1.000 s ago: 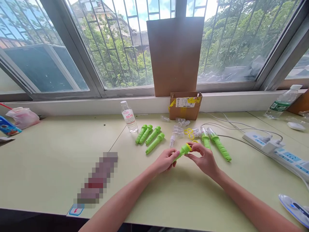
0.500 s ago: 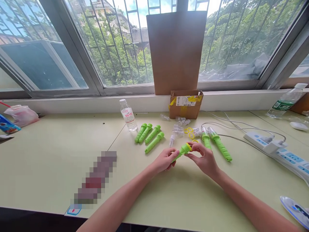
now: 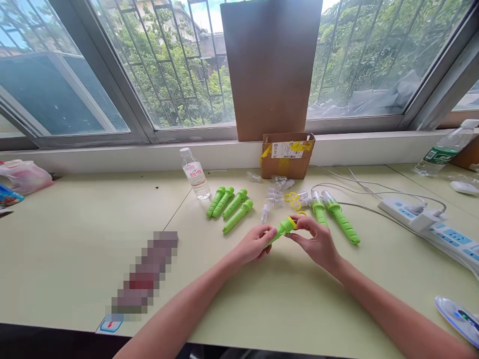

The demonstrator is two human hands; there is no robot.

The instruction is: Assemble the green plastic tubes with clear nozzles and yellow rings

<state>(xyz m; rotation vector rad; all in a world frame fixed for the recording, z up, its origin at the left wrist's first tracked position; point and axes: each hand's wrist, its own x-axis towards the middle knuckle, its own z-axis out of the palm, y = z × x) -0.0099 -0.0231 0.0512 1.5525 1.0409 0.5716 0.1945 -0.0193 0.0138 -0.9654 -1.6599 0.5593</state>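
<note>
Left hand [image 3: 258, 243] closed round one green handle [image 3: 283, 229], thumb along its side; right hand [image 3: 316, 242] pinching the wide end, at a yellow ring [image 3: 292, 223]. Handle tilts up to the right, between the two hands, over the near side of the table [image 3: 299, 304].

Count of green handles: seven. One in hand; four bare ones [image 3: 238, 217] lying to the left, near one another; two with clear tops [image 3: 341, 218] to the right, the inner one partly behind the right hand.

Beyond the hands: a heap of clear plastic pieces [image 3: 276, 198], overlapping, count uncertain. Loose yellow rings [image 3: 296, 204] among them, overlapping too; one more lies apart, just beyond the right fingertips.

Water bottles: two, one [image 3: 195, 174] upright left of the heap, one [image 3: 445, 149] at far right. One small carton [image 3: 288, 167], one tall cardboard sheet [image 3: 271, 75] behind it. One power strip [image 3: 449, 234] at right, cables running to it.

Surface pale green, with seams. Barred windows [image 3: 187, 99] behind; trees outside, daylight.
</note>
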